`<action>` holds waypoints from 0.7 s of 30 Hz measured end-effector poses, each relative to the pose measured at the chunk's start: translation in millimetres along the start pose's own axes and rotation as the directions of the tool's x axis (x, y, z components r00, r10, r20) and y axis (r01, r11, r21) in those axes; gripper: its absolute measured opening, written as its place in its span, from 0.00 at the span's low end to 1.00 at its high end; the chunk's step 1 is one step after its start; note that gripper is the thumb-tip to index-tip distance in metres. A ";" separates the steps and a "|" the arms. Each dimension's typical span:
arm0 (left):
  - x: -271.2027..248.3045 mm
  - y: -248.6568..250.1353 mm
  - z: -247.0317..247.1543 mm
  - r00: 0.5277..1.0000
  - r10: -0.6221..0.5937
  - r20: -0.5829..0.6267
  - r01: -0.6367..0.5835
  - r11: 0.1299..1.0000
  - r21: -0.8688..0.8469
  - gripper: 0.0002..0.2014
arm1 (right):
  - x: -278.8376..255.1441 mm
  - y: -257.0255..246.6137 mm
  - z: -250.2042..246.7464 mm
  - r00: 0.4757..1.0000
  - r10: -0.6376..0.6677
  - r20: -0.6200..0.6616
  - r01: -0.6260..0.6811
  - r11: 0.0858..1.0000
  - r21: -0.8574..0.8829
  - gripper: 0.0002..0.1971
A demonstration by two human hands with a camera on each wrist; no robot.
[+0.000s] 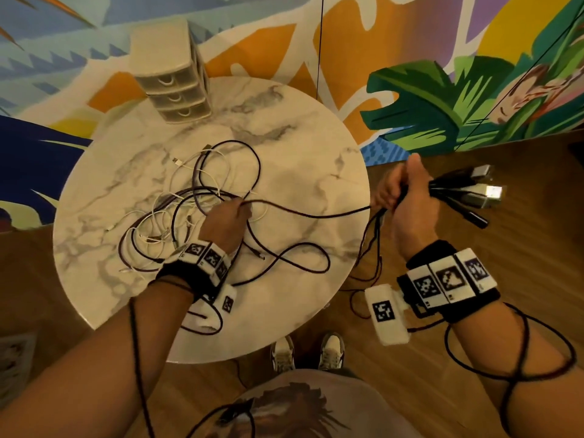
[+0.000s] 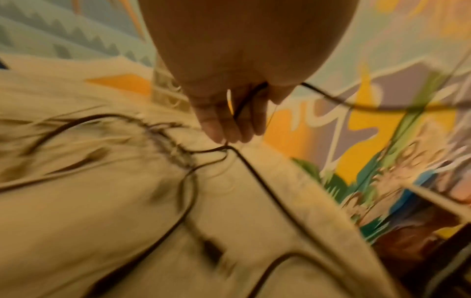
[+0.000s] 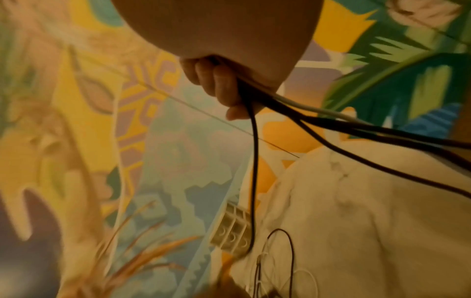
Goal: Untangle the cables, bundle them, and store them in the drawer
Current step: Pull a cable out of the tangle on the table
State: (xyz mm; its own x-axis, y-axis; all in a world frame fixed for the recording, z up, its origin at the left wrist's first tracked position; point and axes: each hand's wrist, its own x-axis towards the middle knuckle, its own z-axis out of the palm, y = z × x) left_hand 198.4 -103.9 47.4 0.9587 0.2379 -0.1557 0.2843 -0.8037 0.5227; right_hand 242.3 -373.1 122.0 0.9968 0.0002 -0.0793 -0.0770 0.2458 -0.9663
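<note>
My right hand (image 1: 407,197) is off the right edge of the round marble tabletop (image 1: 316,147), with the fingers (image 3: 221,86) curled tight around a bunch of cable ends. The plugs (image 1: 474,191) stick out to the right of my fist; some are dark and some are silver. Several dark cables and one pale one hang down from under this hand toward the wooden floor (image 1: 474,311).

My left hand (image 1: 226,216) is above the middle of the tabletop. Its fingertips (image 2: 219,133) pinch one dark cable (image 1: 316,214), which runs in a low curve across to my right hand. The left wrist view is blurred, but it shows the same cable going through my fingers.

The tangle of cables (image 1: 196,197) lies on the tabletop, to the left of and under my left hand. Dark and white cables cross each other there in many loops. One dark loop (image 1: 300,257) lies apart, toward the near right side of the tabletop.

The small drawer unit (image 1: 172,80) stands at the far left edge of the tabletop, well apart from the tangle. It has three drawers, and all of them are closed.
</note>
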 end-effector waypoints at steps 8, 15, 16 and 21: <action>-44.3 102.2 -7.1 0.972 0.236 -0.003 -0.211 0.875 0.436 0.12 | -38.2 28.6 44.3 0.852 0.435 0.293 -0.136 0.723 -0.677 0.31; -58.6 87.2 23.1 0.962 0.273 0.026 -0.272 0.962 -0.005 0.10 | -25.2 36.0 47.5 0.889 0.423 0.175 -0.290 0.816 -0.501 0.19; -56.3 74.8 32.3 0.976 0.212 0.055 -0.205 0.972 -0.115 0.08 | -24.1 36.8 46.1 0.899 0.388 0.203 -0.253 0.838 -0.483 0.21; -36.5 -29.3 55.6 0.977 -0.134 0.168 0.153 0.982 -0.111 0.10 | -13.1 23.6 39.4 0.961 0.203 0.185 -0.135 0.936 -0.324 0.26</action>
State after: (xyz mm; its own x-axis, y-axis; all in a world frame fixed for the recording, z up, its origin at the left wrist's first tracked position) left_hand 155.0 -119.4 -8.8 0.8983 0.2481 -0.3627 0.4263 -0.6923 0.5822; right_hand 228.2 -329.2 109.9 0.9464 0.2297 -0.2272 -0.2133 -0.0839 -0.9734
